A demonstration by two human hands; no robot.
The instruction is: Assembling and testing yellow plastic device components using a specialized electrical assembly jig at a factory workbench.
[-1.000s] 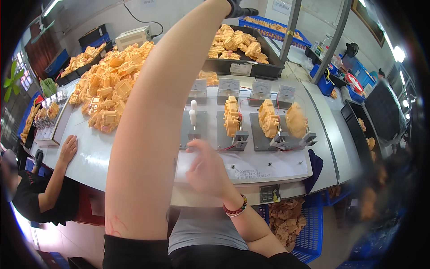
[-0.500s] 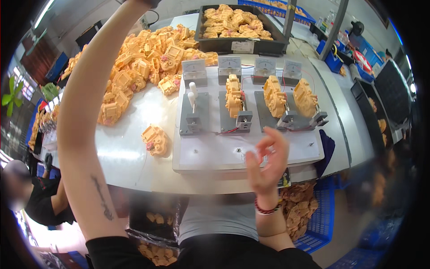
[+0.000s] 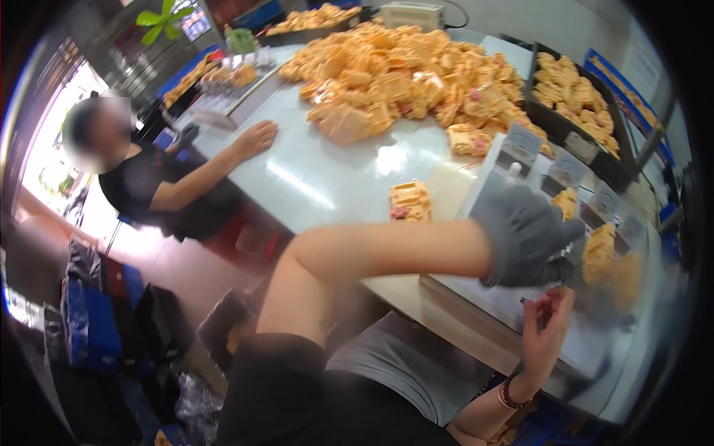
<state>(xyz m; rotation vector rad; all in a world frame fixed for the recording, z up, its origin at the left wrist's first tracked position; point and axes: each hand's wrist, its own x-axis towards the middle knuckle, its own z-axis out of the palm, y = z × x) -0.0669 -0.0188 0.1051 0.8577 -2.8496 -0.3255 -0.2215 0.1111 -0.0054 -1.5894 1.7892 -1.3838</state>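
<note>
My left hand (image 3: 529,234), in a grey glove, reaches across a white test board (image 3: 476,301) to its metal stands. Blur and the back of the glove hide what its fingers touch. Just beyond the fingertips, a yellow-orange plastic gearbox housing (image 3: 598,254) is mounted on a stand, and a similar housing (image 3: 567,202) shows behind the glove. Below the glove, over the board's near side, my bare right hand (image 3: 547,327) has curled fingers with a gap to the thumb; nothing shows in it. A single housing (image 3: 410,201) lies on the table left of the board.
A large heap of housings (image 3: 401,78) covers the table's far side. Beyond the board stands a black tray (image 3: 587,149) of housings. Small panel meters (image 3: 520,141) line the board's back edge. At the left, another person (image 3: 178,186) sits with one hand on the table edge.
The view has swung left, bringing the other person further in. My left arm has come down from the far side to the stands. My right hand stays near the board's front, its fingers more curled.
</note>
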